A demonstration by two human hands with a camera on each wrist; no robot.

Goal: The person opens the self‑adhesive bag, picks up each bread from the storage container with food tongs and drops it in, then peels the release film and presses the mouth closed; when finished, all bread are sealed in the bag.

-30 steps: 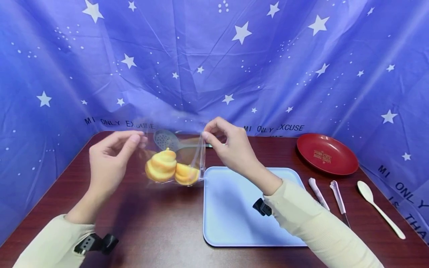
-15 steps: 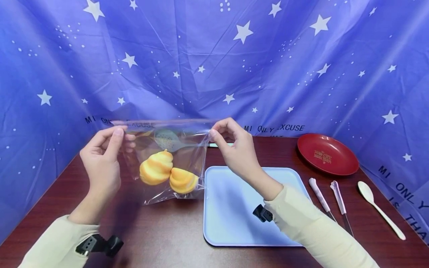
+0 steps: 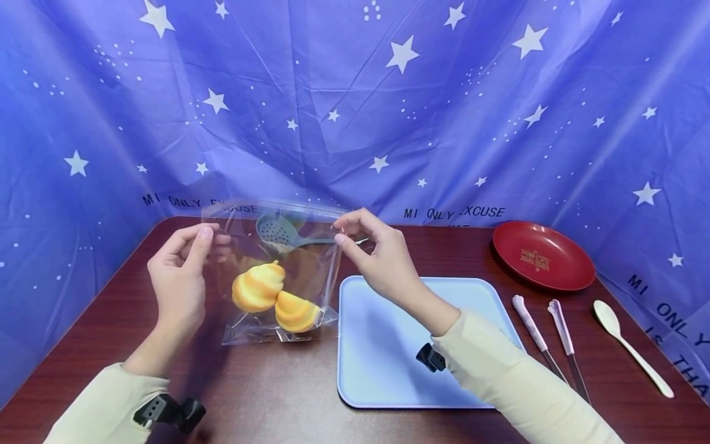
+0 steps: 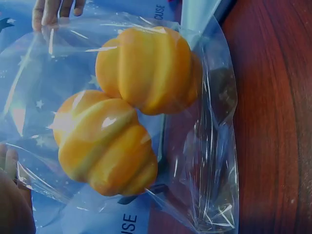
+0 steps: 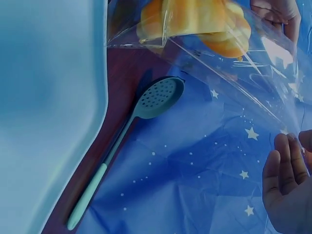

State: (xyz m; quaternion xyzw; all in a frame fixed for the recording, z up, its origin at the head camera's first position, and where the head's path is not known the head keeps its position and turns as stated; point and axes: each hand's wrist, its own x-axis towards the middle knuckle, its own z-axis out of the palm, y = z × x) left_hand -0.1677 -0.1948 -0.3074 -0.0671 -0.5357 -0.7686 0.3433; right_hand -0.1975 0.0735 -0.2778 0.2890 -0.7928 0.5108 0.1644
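A clear plastic bag (image 3: 307, 262) hangs upright between my two hands, its bottom edge close over the table. Inside lie two yellow-orange swirled bun-like pieces, a larger peaked one (image 3: 257, 288) on the left and a smaller one (image 3: 296, 312) on the right. My left hand (image 3: 180, 271) pinches the bag's upper left side between thumb and fingers. At the upper right corner, the thumb and index finger of my right hand (image 3: 383, 253) pinch the bag. The left wrist view shows both buns (image 4: 146, 70) through the shiny film.
A slotted spoon (image 5: 158, 97) with a pale green handle lies behind the bag. To the right is a light blue tray (image 3: 388, 370), under my right forearm. Beyond it are a red plate (image 3: 560, 253), two utensils with pinkish handles (image 3: 560, 327) and a cream spoon (image 3: 632, 348). A starry blue curtain closes the back.
The bag was swung up and blurred, then spread wide, and now hangs lower with the buns nearer its bottom. My hands moved apart and then slightly closer, both keeping their pinch.
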